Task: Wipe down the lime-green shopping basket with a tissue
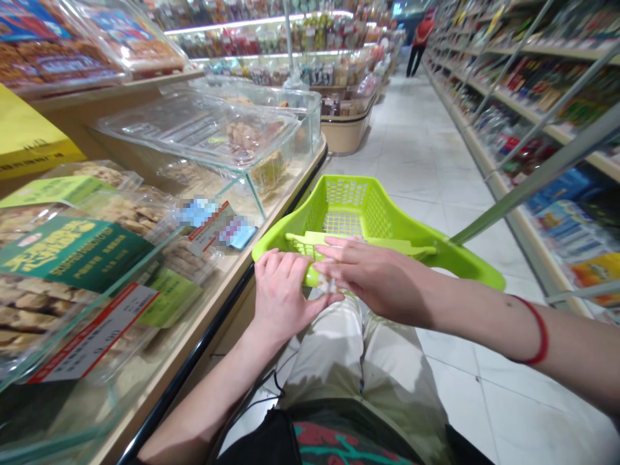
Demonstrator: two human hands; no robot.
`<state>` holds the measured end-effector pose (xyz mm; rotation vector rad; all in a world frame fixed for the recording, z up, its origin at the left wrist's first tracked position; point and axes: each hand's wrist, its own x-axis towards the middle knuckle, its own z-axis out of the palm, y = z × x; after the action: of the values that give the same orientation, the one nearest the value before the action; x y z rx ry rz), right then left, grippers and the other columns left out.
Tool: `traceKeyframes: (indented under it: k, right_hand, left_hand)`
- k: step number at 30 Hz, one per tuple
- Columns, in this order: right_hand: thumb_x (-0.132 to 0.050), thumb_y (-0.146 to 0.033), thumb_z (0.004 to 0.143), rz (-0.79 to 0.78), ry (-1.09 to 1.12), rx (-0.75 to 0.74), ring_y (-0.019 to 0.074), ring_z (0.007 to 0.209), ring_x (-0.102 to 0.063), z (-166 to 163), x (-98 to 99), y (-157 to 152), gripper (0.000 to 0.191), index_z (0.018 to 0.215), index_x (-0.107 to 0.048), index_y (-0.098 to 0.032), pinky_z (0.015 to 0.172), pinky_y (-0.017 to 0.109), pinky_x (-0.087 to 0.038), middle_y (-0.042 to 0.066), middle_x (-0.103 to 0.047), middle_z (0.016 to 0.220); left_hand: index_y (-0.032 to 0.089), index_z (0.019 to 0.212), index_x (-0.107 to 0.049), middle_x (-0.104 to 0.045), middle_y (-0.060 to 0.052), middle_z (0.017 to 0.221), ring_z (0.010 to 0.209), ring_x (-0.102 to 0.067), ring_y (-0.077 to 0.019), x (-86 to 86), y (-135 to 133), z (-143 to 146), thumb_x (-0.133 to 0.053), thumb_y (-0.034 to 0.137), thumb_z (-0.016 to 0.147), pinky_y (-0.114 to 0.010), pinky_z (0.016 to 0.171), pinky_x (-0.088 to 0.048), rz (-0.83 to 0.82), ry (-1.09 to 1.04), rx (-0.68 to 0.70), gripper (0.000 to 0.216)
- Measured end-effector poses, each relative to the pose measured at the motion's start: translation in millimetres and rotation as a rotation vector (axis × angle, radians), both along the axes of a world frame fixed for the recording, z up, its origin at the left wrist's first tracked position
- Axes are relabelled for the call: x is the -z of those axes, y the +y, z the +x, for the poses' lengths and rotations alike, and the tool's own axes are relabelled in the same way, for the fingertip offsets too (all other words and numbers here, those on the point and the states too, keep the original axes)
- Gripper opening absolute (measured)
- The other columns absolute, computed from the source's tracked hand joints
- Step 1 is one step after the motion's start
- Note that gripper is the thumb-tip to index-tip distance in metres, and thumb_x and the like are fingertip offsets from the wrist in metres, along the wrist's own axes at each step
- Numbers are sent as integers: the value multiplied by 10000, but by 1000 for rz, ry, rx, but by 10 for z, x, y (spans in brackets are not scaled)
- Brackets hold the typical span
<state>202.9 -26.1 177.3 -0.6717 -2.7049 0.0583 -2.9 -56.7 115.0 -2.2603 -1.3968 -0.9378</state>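
Note:
A lime-green plastic shopping basket (pixel 346 200) with perforated walls stands in front of my legs. My left hand (pixel 283 281) is closed over its near left edge, fingers bent and thumb pointing right. Stretched across from the right, my right hand (pixel 361 268) lies palm down, its fingers extended nearly flat toward the left hand. Between the hands shows a small whitish, see-through patterned piece (pixel 327 283), largely covered by the fingers; its kind is unclear. A pale green flap (pixel 397 245) crosses the basket just beyond my hands.
At left runs a snack counter with a black rail (pixel 194 374), packaged biscuits (pixel 72 252) and a clear bin (pixel 227 135). Stocked shelves (pixel 557 97) line the right, with a slanting metal pole (pixel 533 177) before them. A person in red (pixel 422 39) stands down the tiled aisle (pixel 402 129).

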Motion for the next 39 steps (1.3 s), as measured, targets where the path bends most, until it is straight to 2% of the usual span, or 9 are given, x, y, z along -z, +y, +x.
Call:
traceKeyframes:
  k: [4, 7, 10, 14, 18, 21, 28, 35, 39]
  right_hand:
    - [-610, -61, 846, 20, -38, 13, 286, 1334, -563, -169, 2, 41, 391, 1223, -681, -129, 1142, 462, -466, 176, -630, 1379]
    - [-596, -100, 883, 25, 10, 30, 280, 1362, -534, -125, 38, -9, 360, 1233, -672, -133, 1146, 461, -463, 169, -613, 1404]
    - [-528, -142, 955, 4, 77, 45, 264, 1384, -512, 73, 68, -120, 309, 1223, -679, -169, 1156, 466, -450, 144, -611, 1415]
    - [-476, -159, 988, -70, 106, 47, 241, 1421, -463, 512, 23, -308, 413, 1378, -592, -231, 1187, 485, -403, 93, -553, 1485]
    - [-494, -109, 955, -98, 90, 110, 229, 1391, -492, 923, -43, -474, 538, 1456, -514, -304, 1125, 441, -478, 47, -526, 1506]
    - [-500, -91, 943, -79, 85, 144, 230, 1382, -500, 1027, -39, -525, 560, 1463, -506, -300, 1107, 440, -493, 52, -534, 1496]
    - [-505, -129, 961, -54, 126, 106, 250, 1386, -503, 606, -5, -325, 425, 1363, -606, -219, 1134, 490, -464, 104, -590, 1438]
    - [-500, -128, 954, -11, 146, 44, 241, 1244, -640, -5, 33, 13, 280, 1154, -695, -151, 1129, 453, -477, 148, -718, 1242]
    - [-508, -114, 944, -29, 132, 53, 235, 1250, -635, -77, 39, 48, 290, 1170, -685, -156, 1126, 456, -480, 141, -713, 1253]
  left_hand:
    - [205, 888, -560, -652, -66, 856, 903, -568, -266, 10, 4, -11, -670, 603, 779, -465, 974, -400, -3, 7, -21, 427]
    - [205, 914, -573, -665, -66, 878, 913, -575, -264, 14, -5, -12, -677, 609, 778, -461, 975, -395, -10, 1, -14, 439]
    - [194, 968, -593, -678, -64, 895, 921, -586, -260, 8, -22, 4, -686, 620, 784, -450, 967, -391, 9, -15, 3, 473]
    - [190, 975, -609, -671, -70, 865, 916, -573, -271, -15, -35, 20, -645, 721, 779, -442, 934, -396, 38, -8, -4, 567]
    - [190, 960, -611, -661, -68, 848, 905, -561, -269, -30, -31, 25, -607, 775, 772, -434, 916, -391, 52, -9, 3, 614]
    - [196, 955, -613, -655, -63, 837, 904, -557, -269, -30, -30, 35, -602, 769, 780, -438, 915, -390, 56, -21, 2, 599]
    - [179, 971, -609, -665, -77, 868, 920, -558, -280, -27, -47, 52, -622, 746, 781, -455, 941, -390, 37, -17, -3, 598]
    - [182, 918, -598, -659, -84, 846, 901, -556, -280, -31, -53, 58, -578, 752, 807, -453, 938, -394, 63, -5, -18, 582]
    - [175, 931, -599, -661, -82, 848, 897, -567, -277, -30, -50, 43, -589, 746, 805, -445, 920, -394, 74, 6, -9, 585]
